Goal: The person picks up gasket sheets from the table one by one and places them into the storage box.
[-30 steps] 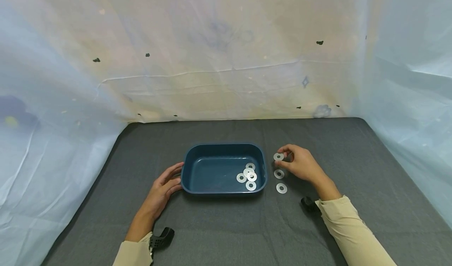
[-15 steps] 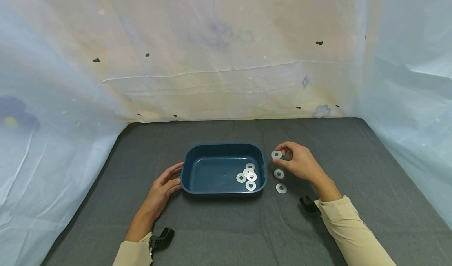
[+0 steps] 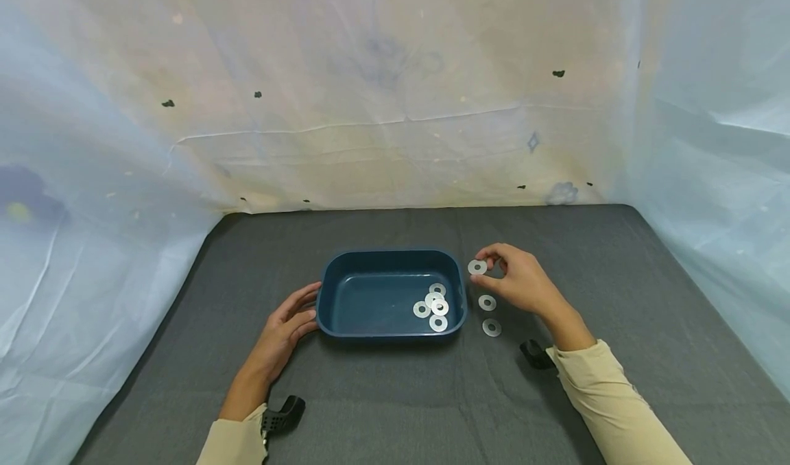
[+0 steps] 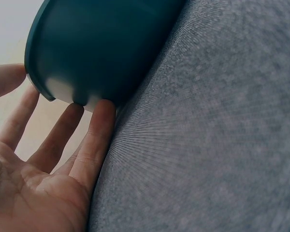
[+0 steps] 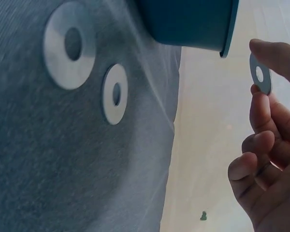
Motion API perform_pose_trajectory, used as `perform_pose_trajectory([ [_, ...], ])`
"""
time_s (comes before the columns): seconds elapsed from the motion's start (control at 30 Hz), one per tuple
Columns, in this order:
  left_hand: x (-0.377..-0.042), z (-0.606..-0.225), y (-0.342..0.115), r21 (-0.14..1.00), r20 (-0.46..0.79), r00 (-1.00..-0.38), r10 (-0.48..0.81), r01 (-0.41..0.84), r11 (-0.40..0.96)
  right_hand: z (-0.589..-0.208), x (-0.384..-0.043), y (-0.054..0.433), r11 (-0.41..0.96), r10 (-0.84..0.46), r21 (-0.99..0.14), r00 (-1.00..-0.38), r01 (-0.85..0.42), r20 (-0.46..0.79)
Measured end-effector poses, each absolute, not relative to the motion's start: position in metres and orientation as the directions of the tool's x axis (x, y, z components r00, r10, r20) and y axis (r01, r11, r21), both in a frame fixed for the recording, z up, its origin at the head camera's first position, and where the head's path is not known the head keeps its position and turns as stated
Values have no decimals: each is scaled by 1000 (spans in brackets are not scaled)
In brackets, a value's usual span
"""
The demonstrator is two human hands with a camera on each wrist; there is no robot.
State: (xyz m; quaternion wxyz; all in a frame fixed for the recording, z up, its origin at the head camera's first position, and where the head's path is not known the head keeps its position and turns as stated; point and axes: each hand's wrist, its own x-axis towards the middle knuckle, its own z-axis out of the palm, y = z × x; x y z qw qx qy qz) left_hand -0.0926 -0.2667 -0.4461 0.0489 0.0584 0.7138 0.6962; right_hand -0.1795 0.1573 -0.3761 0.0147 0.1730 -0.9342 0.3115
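Note:
A flat metal washer (image 3: pixel 472 271) is pinched between the thumb and index finger of my right hand (image 3: pixel 523 280), just right of the dark blue tray (image 3: pixel 364 337). The right wrist view shows this washer (image 5: pixel 267 85) up off the cloth, near the tray's rim (image 5: pixel 227 46). My left hand (image 3: pixel 282 331) touches the tray's left end with extended fingers; in the left wrist view the fingertips (image 4: pixel 105 108) rest against its outer wall. Several washers (image 3: pixel 438 324) lie in the tray's right part, some overlapping. Two more washers, a farther one (image 3: pixel 481 308) and a nearer one (image 3: pixel 486 332), lie on the cloth.
Grey cloth (image 3: pixel 382 410) covers the table. Pale patterned sheeting (image 3: pixel 395 156) hangs behind the table and along both sides. A black wrist device (image 3: pixel 284 417) sits by the left cuff, another black device (image 3: pixel 535 355) by the right cuff.
My right hand has moved slightly left and away from me, bringing the pinched washer closer to the tray's right rim. The left hand and the tray have stayed in place.

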Motion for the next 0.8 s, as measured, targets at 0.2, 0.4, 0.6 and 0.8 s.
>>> perform_pose_trajectory([
  [0.2, -93, -447, -267, 1000, 22, -986, 167, 24, 14, -371, -176, 151, 729, -341, -583, -929, -358, 145],
  [0.4, -94, -447, -267, 1000, 9, -988, 156, 10, 9, -368, -173, 147, 708, -366, -593, -918, -383, 155],
  [0.6, -95, -446, -268, 1000, -4, -988, 155, -1, 17, -364, -170, 140, 697, -388, -594, -908, -401, 158],
  [0.8, -93, -447, -269, 1000, -6, -988, 152, -2, 22, -362, -165, 131, 676, -416, -603, -895, -424, 162],
])
